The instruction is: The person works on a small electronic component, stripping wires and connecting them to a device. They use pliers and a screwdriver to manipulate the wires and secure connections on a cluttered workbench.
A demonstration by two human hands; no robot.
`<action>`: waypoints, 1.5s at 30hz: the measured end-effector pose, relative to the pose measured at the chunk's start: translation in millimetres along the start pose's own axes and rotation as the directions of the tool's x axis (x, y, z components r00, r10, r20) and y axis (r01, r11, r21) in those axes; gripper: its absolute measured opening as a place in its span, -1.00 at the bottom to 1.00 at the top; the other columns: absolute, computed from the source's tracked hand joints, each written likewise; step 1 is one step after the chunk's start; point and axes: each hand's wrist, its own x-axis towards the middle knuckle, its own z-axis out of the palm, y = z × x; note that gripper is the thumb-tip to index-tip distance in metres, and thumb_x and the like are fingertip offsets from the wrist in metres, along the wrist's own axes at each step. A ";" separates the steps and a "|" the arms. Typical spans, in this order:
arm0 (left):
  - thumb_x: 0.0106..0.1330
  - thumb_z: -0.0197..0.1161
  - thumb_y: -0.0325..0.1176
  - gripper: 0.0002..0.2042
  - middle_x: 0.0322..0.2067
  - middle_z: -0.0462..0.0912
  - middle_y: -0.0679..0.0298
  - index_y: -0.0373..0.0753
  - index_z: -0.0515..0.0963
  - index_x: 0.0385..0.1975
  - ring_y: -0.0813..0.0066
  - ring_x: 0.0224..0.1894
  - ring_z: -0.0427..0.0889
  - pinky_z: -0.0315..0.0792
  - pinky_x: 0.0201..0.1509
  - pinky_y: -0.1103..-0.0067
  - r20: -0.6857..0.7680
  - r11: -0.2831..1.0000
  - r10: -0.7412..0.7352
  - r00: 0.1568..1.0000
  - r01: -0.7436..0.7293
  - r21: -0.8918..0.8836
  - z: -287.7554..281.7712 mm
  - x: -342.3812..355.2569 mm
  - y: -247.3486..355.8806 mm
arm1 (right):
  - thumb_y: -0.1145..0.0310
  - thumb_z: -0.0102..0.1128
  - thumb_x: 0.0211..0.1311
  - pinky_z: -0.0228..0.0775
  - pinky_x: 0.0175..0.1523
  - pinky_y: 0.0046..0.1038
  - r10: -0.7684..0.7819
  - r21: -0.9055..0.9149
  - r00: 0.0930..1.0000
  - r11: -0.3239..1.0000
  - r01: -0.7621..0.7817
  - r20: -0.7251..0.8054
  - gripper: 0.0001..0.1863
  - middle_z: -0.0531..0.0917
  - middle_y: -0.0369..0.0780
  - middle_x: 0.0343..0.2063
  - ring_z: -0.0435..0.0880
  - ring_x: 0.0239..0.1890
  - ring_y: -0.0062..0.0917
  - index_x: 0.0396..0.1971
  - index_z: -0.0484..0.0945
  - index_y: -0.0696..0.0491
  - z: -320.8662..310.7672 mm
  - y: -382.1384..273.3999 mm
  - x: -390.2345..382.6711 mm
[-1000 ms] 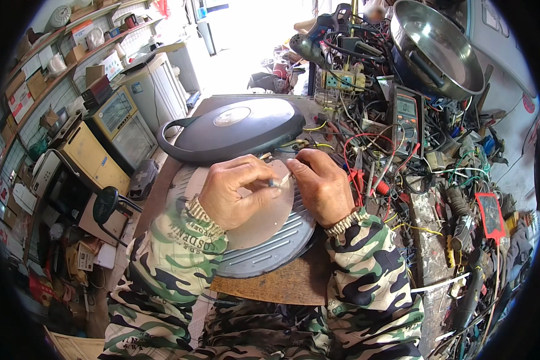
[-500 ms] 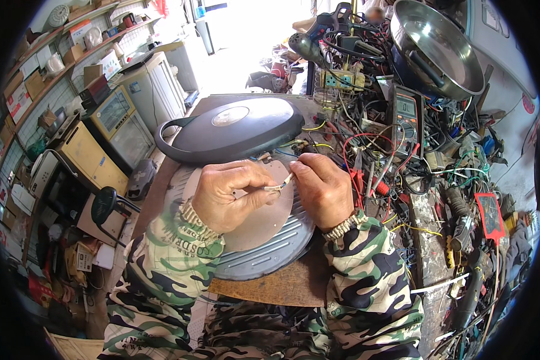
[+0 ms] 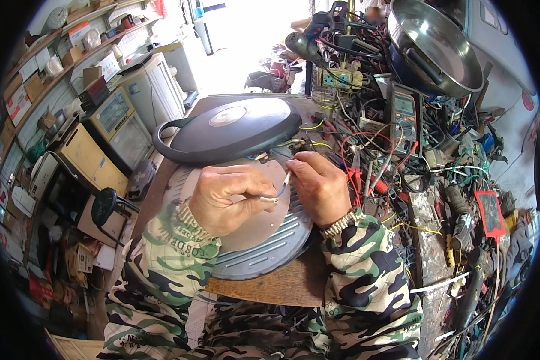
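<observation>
Both of my hands are closed over the open round appliance base, pinching a thin wire between them. My left hand (image 3: 231, 198) grips its lower end at a white sleeve (image 3: 269, 200). A short blue stretch of wire (image 3: 282, 191) runs up from there to another white piece in the fingertips of my right hand (image 3: 319, 185). Below lies a flat beige disc (image 3: 264, 231) on the ridged grey metal base (image 3: 252, 264). Behind my hands rests a dark oval cover (image 3: 240, 135) with a loop handle. What the fingers cover is hidden.
A multimeter (image 3: 405, 117) with red leads stands to the right, amid tangled wires and pliers (image 3: 355, 171). Beyond it is a steel pan (image 3: 441, 51). A wooden board (image 3: 282, 286) lies under the base. Old cabinets (image 3: 93, 162) and shelves line the left.
The wire between my fingertips now stands more upright, with more of its blue part showing. My left fingers have shifted slightly down and left; both hands keep their pinch.
</observation>
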 end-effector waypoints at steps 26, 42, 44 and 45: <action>0.12 0.46 -0.53 -0.79 -0.37 0.71 0.20 -0.27 0.68 -0.23 0.22 -0.39 0.74 0.63 -0.36 0.45 0.071 0.916 0.189 0.979 -0.202 0.348 13.5 -2.2 13.7 | 0.49 0.28 -0.01 0.60 -0.23 -0.30 -0.227 -0.123 0.961 0.961 0.247 0.155 -0.57 0.61 -0.15 -0.24 0.69 -0.28 -0.28 -0.06 0.61 0.23 -12.1 -18.6 3.1; -0.02 0.48 -0.59 -0.62 -0.29 0.73 0.22 -0.29 0.71 -0.12 0.34 -0.40 0.76 0.65 -0.40 0.51 0.129 0.909 0.227 0.965 -0.258 0.329 18.4 -10.8 2.6 | 0.52 0.33 0.03 0.62 -0.26 -0.29 -0.067 -0.106 0.991 0.991 0.079 0.120 -0.68 0.70 -0.17 -0.27 0.74 -0.28 -0.25 -0.13 0.67 0.14 -3.3 -12.1 0.6; -0.01 0.47 -0.59 -0.63 -0.29 0.73 0.22 -0.28 0.71 -0.12 0.35 -0.39 0.76 0.65 -0.39 0.51 0.144 0.912 0.212 0.966 -0.249 0.327 19.3 -11.4 3.2 | 0.53 0.35 0.03 0.62 -0.24 -0.30 -0.022 -0.067 0.993 0.997 0.030 0.114 -0.70 0.72 -0.17 -0.27 0.74 -0.27 -0.24 -0.16 0.69 0.12 -3.4 -11.2 0.5; 0.01 0.47 -0.58 -0.64 -0.29 0.73 0.22 -0.28 0.71 -0.12 0.36 -0.39 0.76 0.65 -0.39 0.51 0.159 0.913 0.205 0.966 -0.247 0.326 19.3 -11.1 3.5 | 0.54 0.35 0.03 0.62 -0.23 -0.30 0.014 -0.030 0.994 0.999 -0.011 0.112 -0.71 0.72 -0.17 -0.27 0.74 -0.26 -0.24 -0.17 0.70 0.11 -2.9 -9.6 0.0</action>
